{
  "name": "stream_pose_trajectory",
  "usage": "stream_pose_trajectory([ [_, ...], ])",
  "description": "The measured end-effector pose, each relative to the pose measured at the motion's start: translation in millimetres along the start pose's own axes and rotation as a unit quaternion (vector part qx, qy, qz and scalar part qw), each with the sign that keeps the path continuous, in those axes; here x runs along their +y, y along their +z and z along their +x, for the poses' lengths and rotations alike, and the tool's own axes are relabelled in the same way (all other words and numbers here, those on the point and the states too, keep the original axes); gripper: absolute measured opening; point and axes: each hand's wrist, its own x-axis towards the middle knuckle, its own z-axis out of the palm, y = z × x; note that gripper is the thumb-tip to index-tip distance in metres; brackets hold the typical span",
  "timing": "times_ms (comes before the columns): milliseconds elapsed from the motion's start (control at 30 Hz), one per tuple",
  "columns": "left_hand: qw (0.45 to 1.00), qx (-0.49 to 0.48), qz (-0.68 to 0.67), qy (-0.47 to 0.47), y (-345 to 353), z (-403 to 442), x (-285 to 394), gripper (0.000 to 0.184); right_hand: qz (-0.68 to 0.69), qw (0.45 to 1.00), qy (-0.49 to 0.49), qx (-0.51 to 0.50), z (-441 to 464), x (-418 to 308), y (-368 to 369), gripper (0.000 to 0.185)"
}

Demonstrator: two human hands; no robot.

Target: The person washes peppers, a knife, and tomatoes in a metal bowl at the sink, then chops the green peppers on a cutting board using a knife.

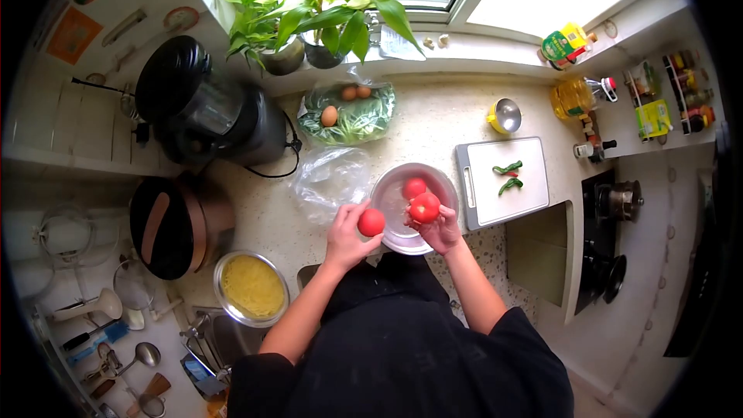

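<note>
My left hand point(350, 237) is closed round a red tomato point(371, 222) at the left rim of a metal bowl point(447, 178). Over the bowl's right half, my right hand point(441, 231) grips a second tomato point(424, 207), its stem end facing up. A third tomato point(414, 188) lies inside the bowl, partly behind the one in my right hand. Just left of the bowl is a crumpled clear plastic bag point(331, 178).
Right of the bowl, a cutting board point(511, 205) carries green peppers point(508, 168). A yellow cup point(505, 116) and an oil bottle point(571, 99) stand behind. Eggs point(330, 116) lie on bagged greens point(352, 128). A bowl of yellow shreds point(251, 286) is at left, near the sink point(224, 340).
</note>
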Motion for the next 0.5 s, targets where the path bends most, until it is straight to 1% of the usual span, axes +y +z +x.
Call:
stream_pose_trajectory([
  [33,0.999,-0.003,0.038,0.035,10.1,5.9,-0.2,0.067,0.040,0.999,-0.003,-0.013,-2.8,-1.7,-1.0,0.061],
  [67,0.995,-0.006,0.075,0.069,23.6,11.9,-5.6,0.067,0.045,0.999,-0.002,0.013,-5.1,-2.9,-2.2,0.073],
  [100,0.988,-0.010,0.111,0.102,36.8,17.4,-9.5,0.067,0.054,0.998,0.001,0.011,-6.9,-6.2,-2.4,0.073],
  [167,0.982,-0.010,0.144,0.120,59.9,28.1,-11.1,0.061,0.072,0.997,0.007,0.008,-10.5,-14.6,-2.9,0.074],
  [200,0.978,-0.014,0.163,0.127,72.3,33.7,-14.5,0.059,0.066,0.997,0.007,0.025,-12.9,-17.0,-5.0,0.074],
  [233,0.974,-0.019,0.182,0.133,86.4,38.0,-20.4,0.056,0.088,0.996,0.013,0.010,-16.7,-19.3,-10.0,0.070],
  [267,0.967,0.004,0.205,0.153,100.8,44.0,-29.3,0.046,0.110,0.994,0.019,-0.005,-20.5,-21.9,-15.6,0.067],
  [300,0.959,0.001,0.236,0.154,109.3,48.9,-31.6,0.041,0.130,0.991,0.026,-0.021,-23.4,-25.0,-21.6,0.063],
  [367,0.942,-0.001,0.299,0.152,123.2,55.9,-37.1,0.032,0.147,0.988,0.035,-0.022,-29.9,-26.8,-34.9,0.068],
  [400,0.930,0.022,0.325,0.171,131.7,57.9,-40.6,0.018,0.145,0.988,0.038,-0.029,-32.8,-29.9,-36.8,0.068],
  [500,0.918,-0.014,0.372,0.137,148.3,56.7,-51.6,0.036,0.128,0.990,0.051,-0.033,-38.6,-39.1,-51.5,0.068],
])
